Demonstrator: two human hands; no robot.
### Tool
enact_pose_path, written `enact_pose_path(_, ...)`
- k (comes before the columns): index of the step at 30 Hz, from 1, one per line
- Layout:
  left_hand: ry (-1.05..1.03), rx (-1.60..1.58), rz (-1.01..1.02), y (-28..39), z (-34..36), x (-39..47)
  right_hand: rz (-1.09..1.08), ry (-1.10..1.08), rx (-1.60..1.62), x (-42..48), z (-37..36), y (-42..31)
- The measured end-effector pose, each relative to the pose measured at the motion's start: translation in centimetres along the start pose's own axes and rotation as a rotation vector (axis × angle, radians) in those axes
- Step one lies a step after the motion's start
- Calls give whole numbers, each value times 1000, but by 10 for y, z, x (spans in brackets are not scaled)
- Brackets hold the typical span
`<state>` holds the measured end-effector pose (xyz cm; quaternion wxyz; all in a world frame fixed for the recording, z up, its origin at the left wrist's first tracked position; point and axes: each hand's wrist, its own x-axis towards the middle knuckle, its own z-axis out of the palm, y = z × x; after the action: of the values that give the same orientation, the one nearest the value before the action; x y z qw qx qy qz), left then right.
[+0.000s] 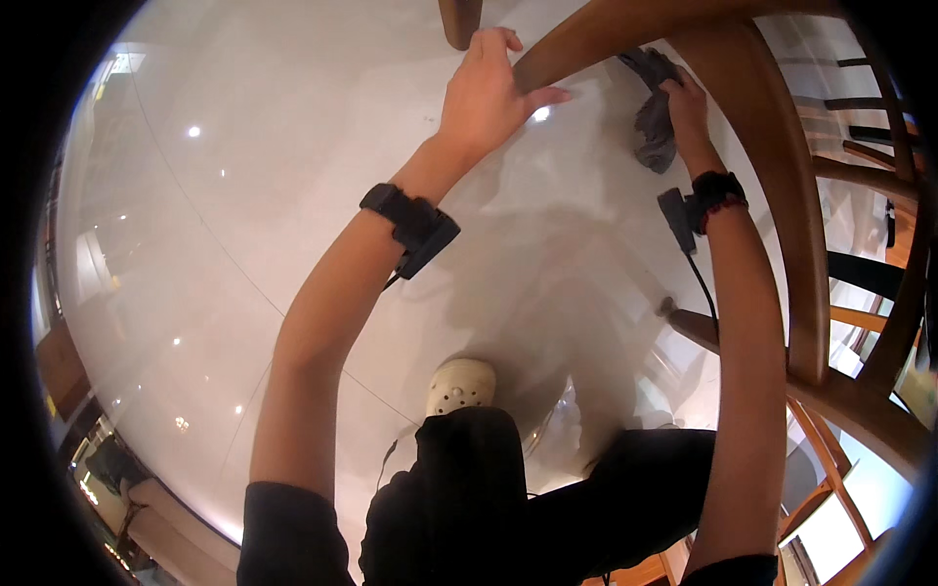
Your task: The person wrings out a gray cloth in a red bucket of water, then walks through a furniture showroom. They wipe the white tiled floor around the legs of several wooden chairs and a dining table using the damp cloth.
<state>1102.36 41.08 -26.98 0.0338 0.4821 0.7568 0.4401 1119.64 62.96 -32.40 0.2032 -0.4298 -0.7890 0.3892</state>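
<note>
My left hand [487, 91] is on the end of a brown wooden chair leg [579, 44], with the thumb on one side and the fingers on the other. In my right hand [685, 102] is a crumpled dark grey cloth [654, 128], which hangs over the floor below the chair's wooden frame [777, 139]. Both wrists wear black straps with small black devices, each with a cable.
Another wooden leg end [461, 22] shows at the top, and a further one [692, 327] lies right of centre. More wooden chairs [872, 168] stand along the right side. A cream clog [460, 384] rests on the glossy pale floor [242, 242].
</note>
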Motion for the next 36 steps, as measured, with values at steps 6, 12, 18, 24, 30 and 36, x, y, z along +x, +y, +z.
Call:
enact_pose_path(6,-147,161,65,6,5,8,72,3,185,-55,67,-8)
enact_pose_path(12,-222,175,18,8,-3,19,-171,-118,176,-137,88,-45)
enact_pose_path(18,-376,181,-139,18,-14,25,-129,-151,198,-235,126,-65)
enact_pose_path(24,-211,224,109,-31,-44,-12,-77,-407,175,-245,131,-80)
enact_pose_path(30,-673,-131,39,19,-14,-88,-914,-627,-289,-135,41,-32)
enact_pose_path(36,-602,38,123,52,81,-81,-140,-564,-256,-108,-21,-24)
